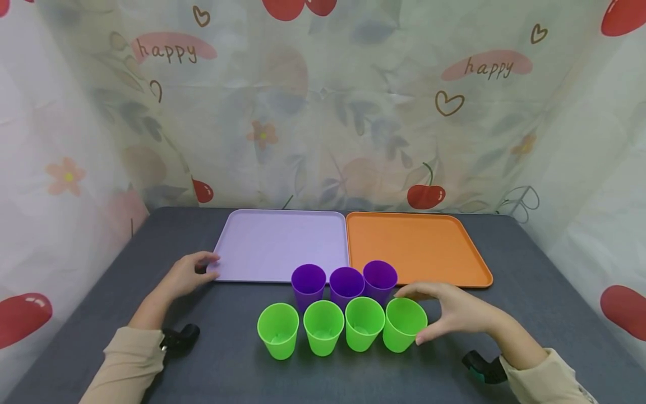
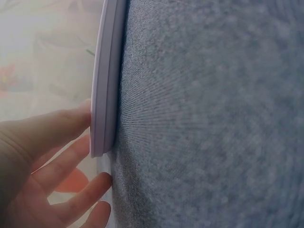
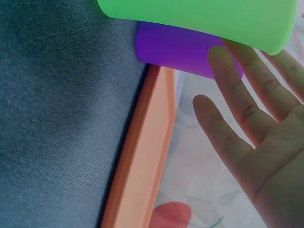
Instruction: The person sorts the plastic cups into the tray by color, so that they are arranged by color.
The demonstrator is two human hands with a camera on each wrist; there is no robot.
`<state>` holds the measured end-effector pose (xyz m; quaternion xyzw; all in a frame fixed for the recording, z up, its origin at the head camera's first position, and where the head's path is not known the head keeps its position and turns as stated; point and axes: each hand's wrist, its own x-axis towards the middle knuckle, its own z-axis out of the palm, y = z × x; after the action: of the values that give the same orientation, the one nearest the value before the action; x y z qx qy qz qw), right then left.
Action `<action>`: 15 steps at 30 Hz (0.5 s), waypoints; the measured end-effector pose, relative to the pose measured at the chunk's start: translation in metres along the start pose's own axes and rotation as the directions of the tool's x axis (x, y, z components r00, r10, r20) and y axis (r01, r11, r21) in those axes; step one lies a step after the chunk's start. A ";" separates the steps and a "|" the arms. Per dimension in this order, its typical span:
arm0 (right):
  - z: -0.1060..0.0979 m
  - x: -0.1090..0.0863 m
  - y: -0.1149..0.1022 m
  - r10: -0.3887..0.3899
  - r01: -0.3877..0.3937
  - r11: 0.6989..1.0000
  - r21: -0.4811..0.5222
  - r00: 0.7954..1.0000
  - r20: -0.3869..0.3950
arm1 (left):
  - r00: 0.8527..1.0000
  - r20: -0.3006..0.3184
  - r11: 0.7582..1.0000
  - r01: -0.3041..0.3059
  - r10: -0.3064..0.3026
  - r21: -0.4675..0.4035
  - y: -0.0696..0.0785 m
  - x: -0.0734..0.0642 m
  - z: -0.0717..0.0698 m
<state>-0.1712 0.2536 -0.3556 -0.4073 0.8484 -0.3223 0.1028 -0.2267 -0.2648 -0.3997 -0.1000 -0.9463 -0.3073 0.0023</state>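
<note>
My left hand (image 1: 184,275) is at the front left corner of a lilac tray (image 1: 282,247), its thumb and fingers loosely spread. In the left wrist view, the thumb is right at the rim of the lilac tray (image 2: 103,85). My right hand (image 1: 449,308) arches loosely around the rightmost green cup (image 1: 404,331), thumb at its right side and fingers behind its rim. The right wrist view shows spread fingers (image 3: 247,111) beside the green cup (image 3: 199,16); the thumb is out of sight there. This cup stands upright, mouth up.
Left of that cup stand more green cups (image 1: 323,334) in a row. Behind them are three purple cups (image 1: 308,286), partly hidden. An orange tray (image 1: 419,247) lies right of the lilac one on the dark table (image 1: 227,370). Printed cloth (image 1: 323,112) hangs behind and at both sides.
</note>
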 end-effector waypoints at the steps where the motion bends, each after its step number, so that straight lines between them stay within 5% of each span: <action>1: -0.001 0.000 0.000 0.001 -0.001 1.000 -0.001 1.000 -0.003 | 1.000 0.001 1.000 0.002 -0.002 -0.002 0.000 0.000 0.000; 15: -0.028 -0.001 -0.018 -0.034 0.030 0.999 -0.041 0.996 -0.078 | 1.000 -0.013 1.000 0.004 -0.004 -0.017 0.000 0.000 0.000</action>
<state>-0.1720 0.2589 -0.3224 -0.4098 0.8513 -0.3228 0.0561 -0.2271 -0.2651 -0.3999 -0.0960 -0.9439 -0.3159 0.0071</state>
